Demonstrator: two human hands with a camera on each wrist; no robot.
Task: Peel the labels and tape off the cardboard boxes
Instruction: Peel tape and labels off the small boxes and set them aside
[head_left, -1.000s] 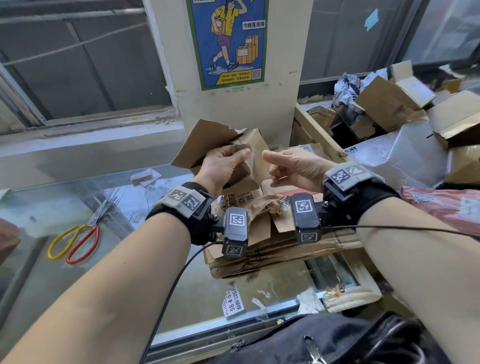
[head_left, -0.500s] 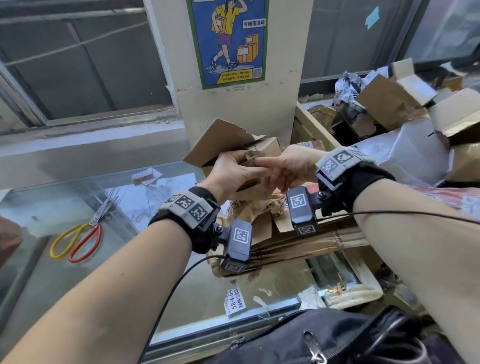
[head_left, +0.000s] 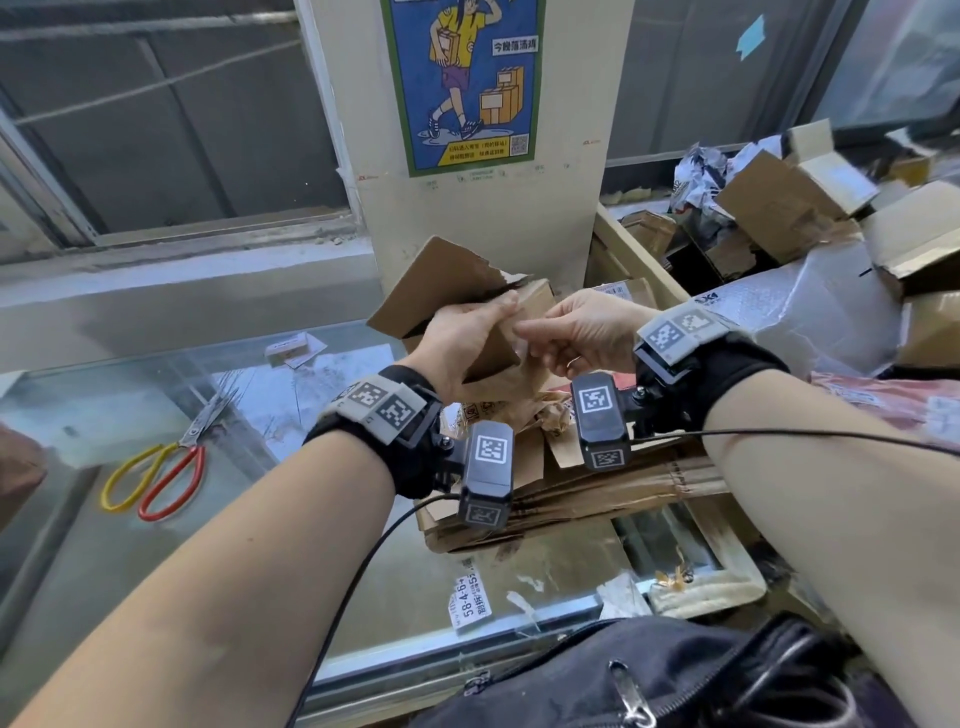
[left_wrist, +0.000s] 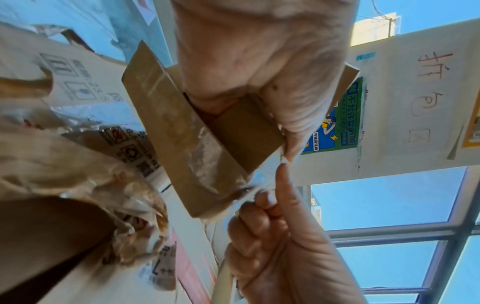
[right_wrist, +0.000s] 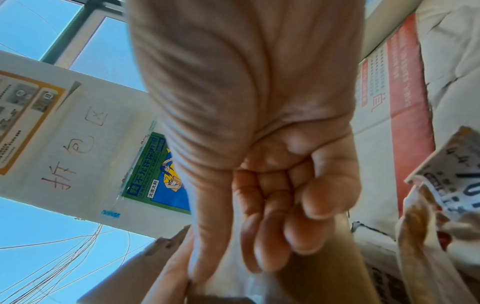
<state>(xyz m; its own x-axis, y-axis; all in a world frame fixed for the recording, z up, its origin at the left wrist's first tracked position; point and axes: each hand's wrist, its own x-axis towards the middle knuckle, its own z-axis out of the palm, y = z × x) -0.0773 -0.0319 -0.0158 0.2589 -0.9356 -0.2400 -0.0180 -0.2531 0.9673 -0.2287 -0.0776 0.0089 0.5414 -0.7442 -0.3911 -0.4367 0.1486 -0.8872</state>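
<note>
My left hand (head_left: 483, 325) grips a small brown cardboard box (head_left: 447, 280) by its open end, held up over the counter. In the left wrist view the box (left_wrist: 182, 131) shows a glossy strip of clear tape (left_wrist: 207, 156) along its side. A loose end of that tape (left_wrist: 250, 188) lifts off the box's corner. My right hand (head_left: 535, 332) pinches this end between thumb and forefinger, its other fingers curled in. The right wrist view shows the right hand (right_wrist: 259, 205) from below, its thumb tip against the box.
Flattened cardboard (head_left: 597, 488) lies stacked on the glass counter (head_left: 260, 519) under my hands. Yellow-and-red scissors (head_left: 156, 467) lie to the left. A peeled label (head_left: 470, 597) sticks near the front edge. Boxes and wrapping (head_left: 779, 208) pile up at right. A black bag (head_left: 675, 675) sits below.
My right hand came in from the right, met the box and took hold of the tape end. My left hand has raised and turned the box a little.
</note>
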